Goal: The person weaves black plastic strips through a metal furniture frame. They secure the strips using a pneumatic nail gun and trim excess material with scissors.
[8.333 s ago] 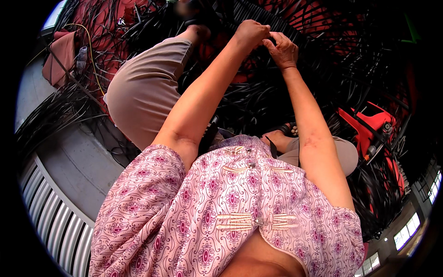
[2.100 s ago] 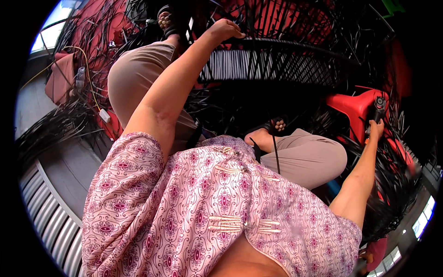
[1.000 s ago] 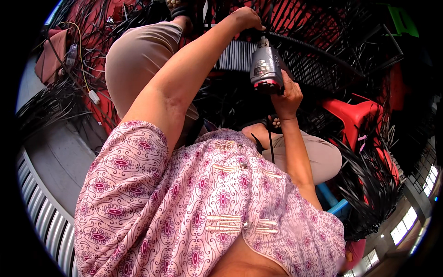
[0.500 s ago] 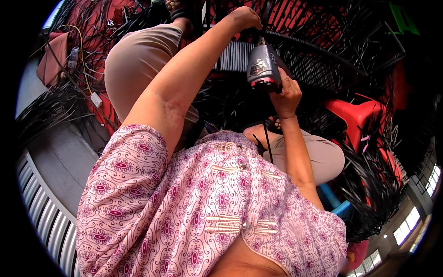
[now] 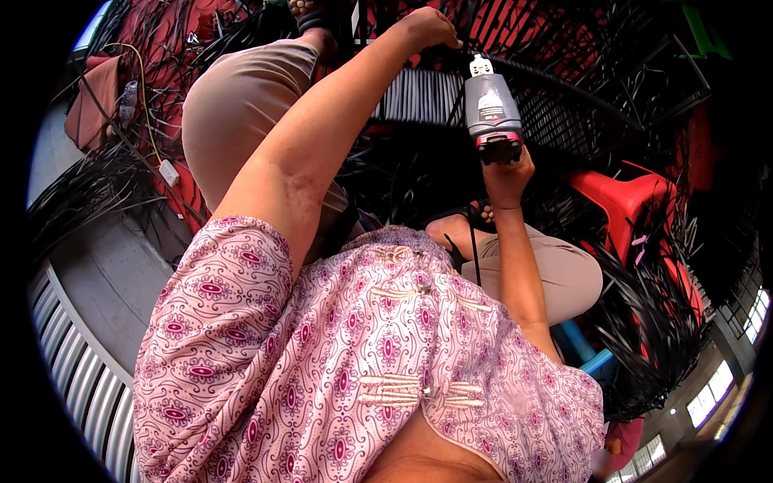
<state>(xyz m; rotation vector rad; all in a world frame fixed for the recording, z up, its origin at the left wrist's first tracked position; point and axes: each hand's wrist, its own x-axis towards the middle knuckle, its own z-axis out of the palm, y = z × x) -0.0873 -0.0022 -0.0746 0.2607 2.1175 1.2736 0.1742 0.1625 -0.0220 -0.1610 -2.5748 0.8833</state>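
Observation:
My right hand [image 5: 510,175] is wrapped round the handle of a grey power tool [image 5: 494,105] with a red and black rear end and a bright metal nose, which looks like a staple gun. The tool points away from me over a frame wound with dark strips [image 5: 419,98]. A black cord hangs below it. Reaching farther out, my left hand [image 5: 432,30] is closed above the frame's far side, its fingertips bent together. What they pinch, if anything, is hidden. A gap separates the tool's nose from my left fingers.
Loose black strips [image 5: 88,197] lie in heaps at left, and more hang at right over a red plastic chair [image 5: 624,201]. A white plug piece on a yellow cord [image 5: 168,173] rests at left. Grey slatted metalwork [image 5: 80,378] stands at lower left, and a brown cloth [image 5: 95,105] beyond.
My right hand has moved the power tool to the right and turned it, so its metal nose now shows clear of my left hand. The left hand has shifted only slightly.

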